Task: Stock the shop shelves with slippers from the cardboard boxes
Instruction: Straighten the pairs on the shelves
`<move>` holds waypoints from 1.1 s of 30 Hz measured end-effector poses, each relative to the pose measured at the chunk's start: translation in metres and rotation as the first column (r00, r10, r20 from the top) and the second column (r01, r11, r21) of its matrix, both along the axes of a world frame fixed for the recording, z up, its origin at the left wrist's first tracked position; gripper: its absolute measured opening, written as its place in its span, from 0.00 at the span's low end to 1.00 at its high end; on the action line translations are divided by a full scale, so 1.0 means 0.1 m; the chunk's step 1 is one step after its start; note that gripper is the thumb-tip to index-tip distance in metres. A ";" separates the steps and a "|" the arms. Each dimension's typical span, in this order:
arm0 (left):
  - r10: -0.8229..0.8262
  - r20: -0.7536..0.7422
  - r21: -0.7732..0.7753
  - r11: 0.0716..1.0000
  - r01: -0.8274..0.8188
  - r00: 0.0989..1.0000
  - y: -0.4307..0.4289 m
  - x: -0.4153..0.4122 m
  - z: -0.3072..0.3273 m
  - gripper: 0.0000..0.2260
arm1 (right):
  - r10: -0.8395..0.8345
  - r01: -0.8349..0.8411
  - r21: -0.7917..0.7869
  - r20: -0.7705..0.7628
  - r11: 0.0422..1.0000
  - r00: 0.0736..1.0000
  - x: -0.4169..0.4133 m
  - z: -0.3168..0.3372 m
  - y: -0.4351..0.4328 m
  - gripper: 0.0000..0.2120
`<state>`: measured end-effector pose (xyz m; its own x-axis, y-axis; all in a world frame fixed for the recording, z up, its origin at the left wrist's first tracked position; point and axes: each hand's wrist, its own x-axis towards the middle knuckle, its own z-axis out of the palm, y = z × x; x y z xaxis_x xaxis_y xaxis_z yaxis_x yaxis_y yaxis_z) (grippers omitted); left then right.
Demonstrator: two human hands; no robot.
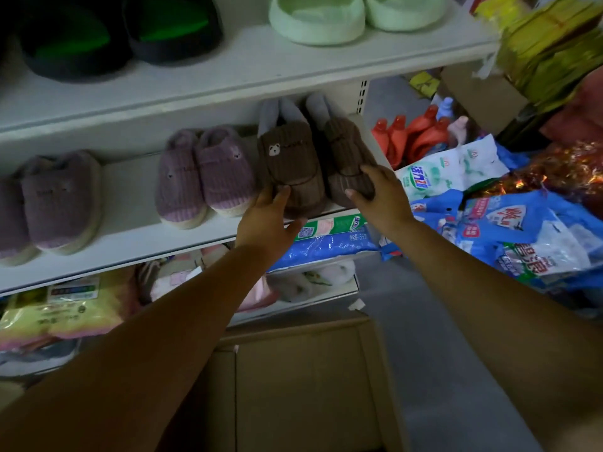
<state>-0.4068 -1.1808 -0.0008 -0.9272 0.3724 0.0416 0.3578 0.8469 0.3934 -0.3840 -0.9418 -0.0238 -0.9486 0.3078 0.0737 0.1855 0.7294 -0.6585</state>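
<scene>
Head view: a person's two bare forearms reach up from 6 o'clock towards white shop shelving.
Cardboard box: the cardboard box sits on the floor at 6 o'clock, between and below the two arms; its inside is too dark to read.
Left hand: the left hand is just left of centre, its grip clamped on the toe of the left brown slipper, thumb on top and fingers under the front edge.
Right hand: the right hand is just right of centre, its grip clamped on the toe of the right brown slipper, fingers over the top and thumb at the side.
Brown pair: both slippers lie side by side at the 3 o'clock end of the middle shelf, toes at its front edge, heels pointing to 12 o'clock; the left one bears a small bear face.
Purple slippers: one pair of purple slippers lies just beside the brown pair towards 9 o'clock; more of them lie at the far 9 o'clock edge.
Floor goods: blue detergent bags pile up at 3 o'clock, with orange bottles beyond them.
Top shelf: the top shelf carries pale green slippers at 12 o'clock and dark slippers at 11 o'clock.
</scene>
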 end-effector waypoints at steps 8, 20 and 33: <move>0.033 -0.036 -0.003 0.999 -0.033 0.999 0.05 -0.16 -0.13 0.27 | -0.027 0.026 0.035 0.009 0.999 1.000 -0.07 -0.09 -0.04 0.27; 0.044 -0.076 -0.055 0.997 -0.048 0.996 -1.27 0.22 0.32 0.25 | 0.186 -0.171 0.194 -0.063 0.966 0.981 0.33 0.27 -1.03 0.28; 0.287 -0.064 -0.239 0.925 -0.294 0.956 -4.53 0.43 0.52 0.31 | 0.517 -0.580 0.266 0.272 0.770 0.812 0.01 0.55 -3.81 0.31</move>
<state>-0.3636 -1.6336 0.0516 -0.9960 0.0886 0.0106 0.0891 0.9838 0.1558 -0.3826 -1.3229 0.0312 -0.9536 -0.2810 -0.1077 -0.2252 0.9037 -0.3642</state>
